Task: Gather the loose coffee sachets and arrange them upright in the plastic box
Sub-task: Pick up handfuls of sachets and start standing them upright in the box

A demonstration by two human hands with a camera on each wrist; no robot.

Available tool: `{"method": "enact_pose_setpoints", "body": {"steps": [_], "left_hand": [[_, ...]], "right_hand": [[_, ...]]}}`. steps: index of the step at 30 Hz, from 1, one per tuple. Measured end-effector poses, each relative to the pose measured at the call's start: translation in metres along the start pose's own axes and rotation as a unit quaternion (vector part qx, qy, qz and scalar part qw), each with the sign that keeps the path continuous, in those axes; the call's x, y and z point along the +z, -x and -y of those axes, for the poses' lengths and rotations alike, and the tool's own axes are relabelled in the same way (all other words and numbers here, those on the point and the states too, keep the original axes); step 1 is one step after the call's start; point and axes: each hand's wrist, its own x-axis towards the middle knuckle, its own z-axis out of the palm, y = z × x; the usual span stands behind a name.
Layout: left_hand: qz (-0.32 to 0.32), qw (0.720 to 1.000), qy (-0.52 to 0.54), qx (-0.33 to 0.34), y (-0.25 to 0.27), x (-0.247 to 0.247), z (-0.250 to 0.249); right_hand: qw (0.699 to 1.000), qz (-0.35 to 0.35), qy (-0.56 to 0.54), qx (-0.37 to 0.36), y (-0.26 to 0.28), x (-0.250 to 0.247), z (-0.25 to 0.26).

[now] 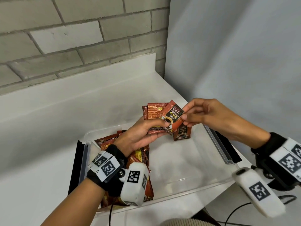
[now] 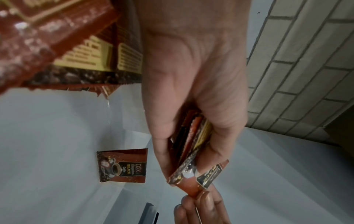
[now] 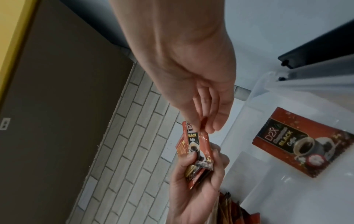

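So job partly done, I think. Some sachets already stand at left end of plastic box. One loose sachet lies flat on box floor, still to gather. Left hand grips small stack of sachets above box. Right hand pinches top corner of front sachet in stack. Sachets red-brown, shiny, flat, with coffee cup picture and word BLACK.

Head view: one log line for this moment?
left hand: grips sachet stack | right hand: pinches front sachet | loose sachet: flat in plastic box | stage: gathering
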Motion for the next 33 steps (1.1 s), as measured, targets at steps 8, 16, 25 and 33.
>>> {"method": "enact_pose_setpoints", "body": {"steps": [8,16,25,33], "left_hand": [[0.007,0.997,-0.068,-0.039,0.002,0.000,-0.001],[-0.024,0.993,-0.102,-0.046,0.003,0.001,-0.005],[0.001,0.987,-0.108,-0.115,0.002,0.005,0.000],[-0.041,0.978,-0.100,-0.178,0.000,0.001,0.002]], "right_hand": [[0.966,0.020,0.254,-0.047,-0.014,-0.024,0.011],[0.846,0.070,0.517,-0.106,-0.020,-0.026,-0.010],[0.753,0.091,0.644,-0.105,-0.025,-0.016,-0.020],[0.712,0.103,0.682,-0.127,-0.026,-0.011,-0.025]]}}
